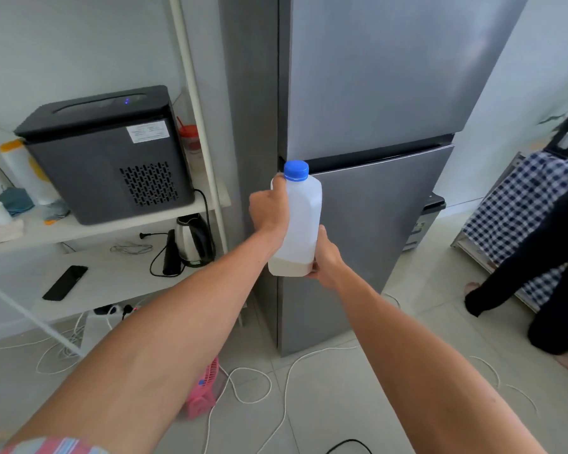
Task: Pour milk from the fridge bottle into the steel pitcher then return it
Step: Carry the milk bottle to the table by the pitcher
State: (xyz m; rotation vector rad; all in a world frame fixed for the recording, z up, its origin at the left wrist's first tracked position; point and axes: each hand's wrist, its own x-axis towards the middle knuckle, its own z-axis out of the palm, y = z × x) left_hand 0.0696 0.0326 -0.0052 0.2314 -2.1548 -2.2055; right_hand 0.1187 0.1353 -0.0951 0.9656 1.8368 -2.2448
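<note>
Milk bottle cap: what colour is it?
Blue: the round screw cap tops the translucent white plastic milk bottle, clearest in the head view.

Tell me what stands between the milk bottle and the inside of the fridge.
The closed fridge doors. The bottle is held upright in front of the fridge, the left hand gripping its handle side and the right hand supporting its base. Both doors are shut, and both hands are occupied, so one must let go to open a door.
</note>
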